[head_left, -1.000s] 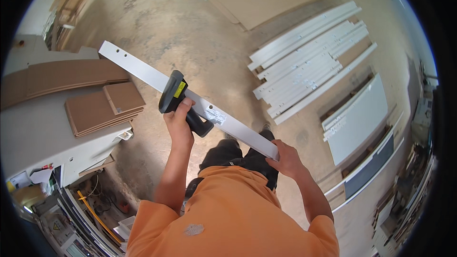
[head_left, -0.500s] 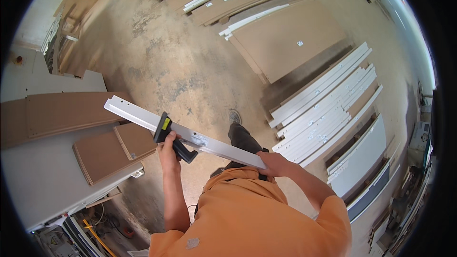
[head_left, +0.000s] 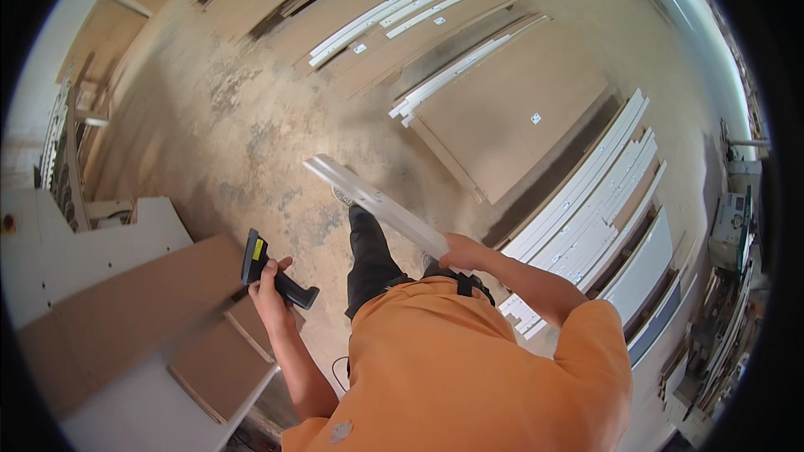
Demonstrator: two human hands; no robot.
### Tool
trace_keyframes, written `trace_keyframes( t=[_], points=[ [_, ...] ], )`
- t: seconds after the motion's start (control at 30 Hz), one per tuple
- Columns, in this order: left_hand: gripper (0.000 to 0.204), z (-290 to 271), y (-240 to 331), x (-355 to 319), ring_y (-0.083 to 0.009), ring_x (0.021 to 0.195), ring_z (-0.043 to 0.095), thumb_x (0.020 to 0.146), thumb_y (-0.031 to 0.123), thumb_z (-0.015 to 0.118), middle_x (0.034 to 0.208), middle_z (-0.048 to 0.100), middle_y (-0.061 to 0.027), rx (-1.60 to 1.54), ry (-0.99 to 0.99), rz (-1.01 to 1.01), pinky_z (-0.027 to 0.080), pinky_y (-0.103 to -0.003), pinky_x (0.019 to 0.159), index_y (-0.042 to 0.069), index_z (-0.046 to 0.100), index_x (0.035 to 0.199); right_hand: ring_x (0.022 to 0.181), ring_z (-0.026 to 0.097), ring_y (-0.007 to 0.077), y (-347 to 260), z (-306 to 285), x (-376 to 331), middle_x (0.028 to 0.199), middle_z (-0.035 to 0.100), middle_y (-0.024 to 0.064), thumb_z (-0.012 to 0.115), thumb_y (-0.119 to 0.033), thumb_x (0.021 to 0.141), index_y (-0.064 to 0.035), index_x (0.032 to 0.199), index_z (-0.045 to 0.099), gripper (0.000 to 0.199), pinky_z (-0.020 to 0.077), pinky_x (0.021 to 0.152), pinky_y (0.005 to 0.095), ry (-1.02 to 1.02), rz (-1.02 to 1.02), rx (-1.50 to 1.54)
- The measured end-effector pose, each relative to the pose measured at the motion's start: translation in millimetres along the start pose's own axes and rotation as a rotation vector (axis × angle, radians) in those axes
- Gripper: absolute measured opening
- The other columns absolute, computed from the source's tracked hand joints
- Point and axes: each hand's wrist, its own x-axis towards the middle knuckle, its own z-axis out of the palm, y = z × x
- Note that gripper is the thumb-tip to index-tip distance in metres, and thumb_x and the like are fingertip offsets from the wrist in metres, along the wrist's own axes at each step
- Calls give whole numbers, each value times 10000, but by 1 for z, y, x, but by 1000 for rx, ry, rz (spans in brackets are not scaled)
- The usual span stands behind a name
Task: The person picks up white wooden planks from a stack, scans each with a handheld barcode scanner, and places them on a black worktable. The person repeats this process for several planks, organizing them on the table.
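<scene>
Holding, left side: left hand (head_left: 266, 289) clamped around the grip of a black scanner (head_left: 295, 291).
Scanner pose: head to the upper left, handle slanting down to the right; yellow label on the head; held forward and left of the body, apart from the strip in the other hand.
Holding, right side: right hand (head_left: 466, 252) closed on the near end of a white strip (head_left: 381, 205), just in front of the waist.
Strip pose: runs from the hand toward the upper left, over one leg of the dark trousers (head_left: 368, 255); far end above the floor (head_left: 276, 142), near the shoe (head_left: 342, 197) in view; markings too blurred to tell.
Wearer: orange shirt (head_left: 461, 368), pale patch on it at lower left.
Left table: white table (head_left: 134, 418) bears a long brown panel (head_left: 134, 310), with smaller brown boards (head_left: 213, 366) beside it; scanner near the panel's right end.
Floor, right: white slats (head_left: 578, 209) side by side; white panel (head_left: 641, 264) and dark panel (head_left: 656, 325) near them.
Floor, ahead: wide brown sheet (head_left: 519, 113), small white tag on it.
</scene>
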Motion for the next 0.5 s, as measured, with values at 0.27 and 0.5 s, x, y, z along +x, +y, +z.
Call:
trace_keyframes(
  t=[0.27, 0.5],
  points=[
    [350, 69, 123, 235, -66, 427, 493, 889, 380, 762, 900, 775, -155, 96, -43, -50, 302, -233, 358, 68, 668, 1017, 1092, 701, 427, -40, -92, 114, 1129, 712, 312, 824, -293, 687, 81, 1219, 605, 687, 562, 930, 444, 412, 399, 27],
    [328, 179, 228, 348, -60, 458, 508, 891, 315, 759, 916, 779, -134, 185, -266, 96, 311, -239, 367, 44, 676, 1059, 918, 710, 347, -109, -180, 227, 974, 713, 231, 797, -266, 702, 89, 1168, 606, 617, 562, 815, 426, 695, 332, 571]
  ],
)
